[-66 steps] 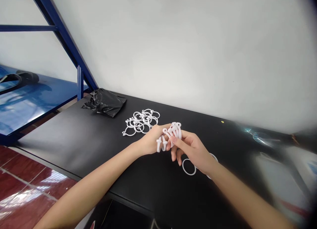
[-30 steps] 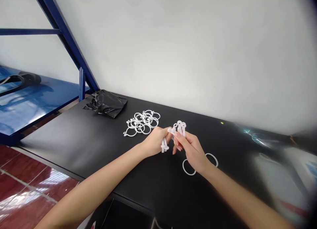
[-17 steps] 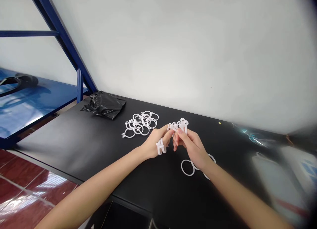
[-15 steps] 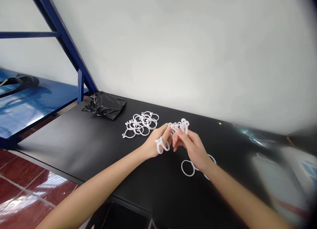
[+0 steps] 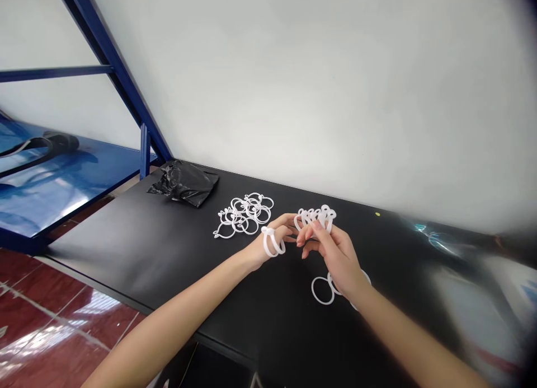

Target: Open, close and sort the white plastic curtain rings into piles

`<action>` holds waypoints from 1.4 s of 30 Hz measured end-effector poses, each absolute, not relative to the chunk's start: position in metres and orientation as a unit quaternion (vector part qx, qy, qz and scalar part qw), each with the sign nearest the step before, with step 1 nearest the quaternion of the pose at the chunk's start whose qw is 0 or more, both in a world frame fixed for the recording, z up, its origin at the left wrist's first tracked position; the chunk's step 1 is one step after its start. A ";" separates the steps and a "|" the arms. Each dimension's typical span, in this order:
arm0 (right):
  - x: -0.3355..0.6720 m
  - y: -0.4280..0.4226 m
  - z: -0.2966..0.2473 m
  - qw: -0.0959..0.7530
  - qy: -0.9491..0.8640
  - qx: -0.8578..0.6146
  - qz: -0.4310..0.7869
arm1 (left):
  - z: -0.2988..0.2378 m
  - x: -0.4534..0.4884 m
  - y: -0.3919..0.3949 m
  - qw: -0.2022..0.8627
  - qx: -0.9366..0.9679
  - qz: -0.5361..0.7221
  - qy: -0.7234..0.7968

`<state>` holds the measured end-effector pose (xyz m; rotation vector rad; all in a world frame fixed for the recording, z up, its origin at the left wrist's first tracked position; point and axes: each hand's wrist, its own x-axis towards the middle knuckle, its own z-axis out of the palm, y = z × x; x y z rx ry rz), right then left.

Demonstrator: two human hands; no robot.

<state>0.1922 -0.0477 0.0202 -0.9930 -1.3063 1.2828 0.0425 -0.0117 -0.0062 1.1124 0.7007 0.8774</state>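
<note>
My right hand (image 5: 335, 252) is closed on a row of white plastic curtain rings (image 5: 323, 215), their small eyelets lined up along the top and the hoops partly hidden by my fingers. Just left of that row is my left hand (image 5: 268, 239), its fingers stretched out towards the rings, some fingertips hidden behind them. Two or so more white rings (image 5: 268, 247) hang looped around the left thumb. A loose pile of white rings (image 5: 247, 211) lies on the black table beyond my left hand. Under my right wrist lie a few other rings (image 5: 322, 290), partly covered.
A crumpled black plastic bag (image 5: 184, 182) lies at the back left of the black table (image 5: 168, 242). Clear plastic packaging (image 5: 470, 298) is at the right, blurred. A blue metal frame (image 5: 126, 85) stands at the left, and a white wall rises behind.
My left fingers have come away from the row of rings and straightened. My right hand, still holding the row, is slightly farther right. The whole view has shifted a little.
</note>
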 end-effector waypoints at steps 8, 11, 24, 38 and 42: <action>0.179 -0.060 0.001 0.398 -0.581 -0.468 0.534 | -0.026 0.047 -0.012 0.646 0.512 0.426 0.372; 0.178 -0.060 -0.006 0.385 -0.564 -0.481 0.550 | -0.031 0.046 -0.012 0.618 0.558 0.414 0.367; 0.191 -0.046 0.013 0.430 -0.525 -0.480 0.555 | -0.008 0.026 -0.011 0.246 0.838 0.254 0.416; 0.194 -0.042 0.016 0.340 -0.484 -0.416 0.691 | -0.017 0.024 -0.010 0.184 0.880 0.240 0.367; 0.192 -0.044 0.017 0.343 -0.472 -0.409 0.702 | -0.020 0.024 -0.009 0.176 0.880 0.256 0.358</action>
